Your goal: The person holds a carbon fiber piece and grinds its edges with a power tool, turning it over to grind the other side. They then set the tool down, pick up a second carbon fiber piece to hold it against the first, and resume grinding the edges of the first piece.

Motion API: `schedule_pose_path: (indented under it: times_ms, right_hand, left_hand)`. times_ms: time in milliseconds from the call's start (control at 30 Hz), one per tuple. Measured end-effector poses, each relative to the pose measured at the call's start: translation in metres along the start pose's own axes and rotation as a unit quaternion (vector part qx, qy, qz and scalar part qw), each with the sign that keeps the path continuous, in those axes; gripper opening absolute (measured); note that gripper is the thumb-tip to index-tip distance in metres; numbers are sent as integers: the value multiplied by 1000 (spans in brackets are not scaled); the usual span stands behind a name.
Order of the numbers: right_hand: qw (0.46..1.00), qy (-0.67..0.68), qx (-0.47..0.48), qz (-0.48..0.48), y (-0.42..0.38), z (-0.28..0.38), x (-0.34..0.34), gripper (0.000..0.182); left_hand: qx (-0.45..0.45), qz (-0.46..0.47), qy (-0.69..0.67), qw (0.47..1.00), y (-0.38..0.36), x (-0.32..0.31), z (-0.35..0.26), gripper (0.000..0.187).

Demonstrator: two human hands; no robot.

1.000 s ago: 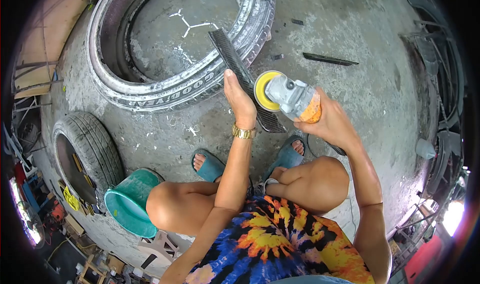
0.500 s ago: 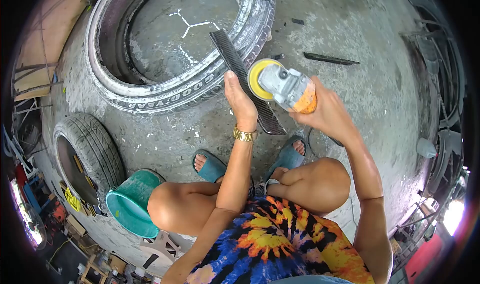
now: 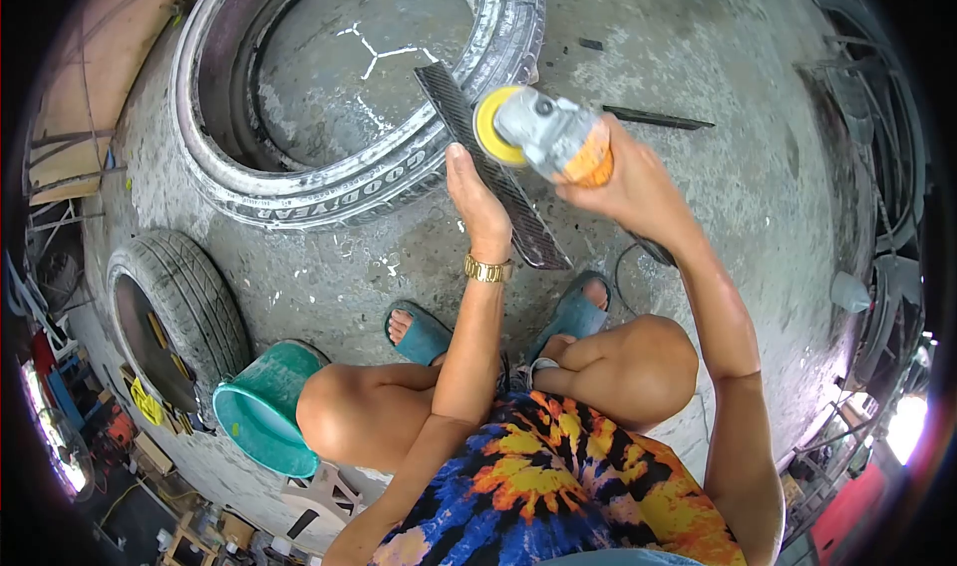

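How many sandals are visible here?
2: the left sandal is on the person's left foot, the right sandal on their right foot. Others could be hidden in the cluttered edges.

One wide view looks from the person's head, close above the patterned shirt [image 3: 538, 476], down toward the floor [image 3: 768, 167].

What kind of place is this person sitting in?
It looks like a workshop, maybe for car parts: there's a big Goodyear tire on the concrete floor, and the right hand holds a power tool with a yellow disc.

Tie-dye garment [image 3: 538, 476], gold wristwatch [image 3: 487, 268]
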State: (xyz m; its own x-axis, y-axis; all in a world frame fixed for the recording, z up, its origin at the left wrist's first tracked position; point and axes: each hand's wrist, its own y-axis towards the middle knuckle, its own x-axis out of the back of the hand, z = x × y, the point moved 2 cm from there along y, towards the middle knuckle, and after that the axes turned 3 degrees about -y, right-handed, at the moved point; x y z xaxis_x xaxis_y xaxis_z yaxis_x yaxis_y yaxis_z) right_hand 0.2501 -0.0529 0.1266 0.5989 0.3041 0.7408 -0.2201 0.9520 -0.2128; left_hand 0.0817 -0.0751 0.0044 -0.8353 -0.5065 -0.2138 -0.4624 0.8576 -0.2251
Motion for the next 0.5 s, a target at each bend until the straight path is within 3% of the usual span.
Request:
schedule_pose_path:
  times_ms: [67,133,267,367,433,500]
  right_hand:
    - [1000,3,-13,1,5,3,5,58]
    - [999,4,-24,-21,2,6,13,57]
    - [999,-10,-23,-19,-25,3,20,58]
    - [995,-56,-71,41,-39,4,18,57]
    - [996,-52,-63,39,-41,3,14,57]
    - [996,-48,-57,39,-40,2,11,56]
  left_hand:
    - [25,-26,-9,999,3,5,14,64]
    - [79,15,-6,997,8,11,23,66]
    - [45,-19,12,999,2,4,13,64]
    - [31,1,11,999,-1,1,4,62]
    - [-2,-43,40,998,-2,-1,5,58]
    - [13,-28,47,998,-2,2,4,57]
